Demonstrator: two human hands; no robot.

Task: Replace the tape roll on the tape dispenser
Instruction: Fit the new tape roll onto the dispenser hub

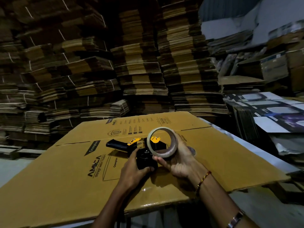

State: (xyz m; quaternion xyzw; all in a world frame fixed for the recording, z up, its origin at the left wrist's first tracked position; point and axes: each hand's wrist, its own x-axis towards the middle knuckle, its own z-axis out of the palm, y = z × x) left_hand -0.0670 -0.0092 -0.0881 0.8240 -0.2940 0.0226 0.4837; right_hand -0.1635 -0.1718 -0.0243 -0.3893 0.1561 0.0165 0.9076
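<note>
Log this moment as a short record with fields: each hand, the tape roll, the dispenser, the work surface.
left hand: grips the dispenser's black hub
right hand: holds the tape roll up, above the dispenser
tape roll: not yet on the hub, its open core facing the camera
tape dispenser: black with yellow parts, lying on the cardboard
surface: flattened printed cardboard box
background: stacks of flat cardboard

Bare forearms; red-and-gold thread bracelet (pixel 203 180), metal watch band (pixel 235 219) on right.
</note>
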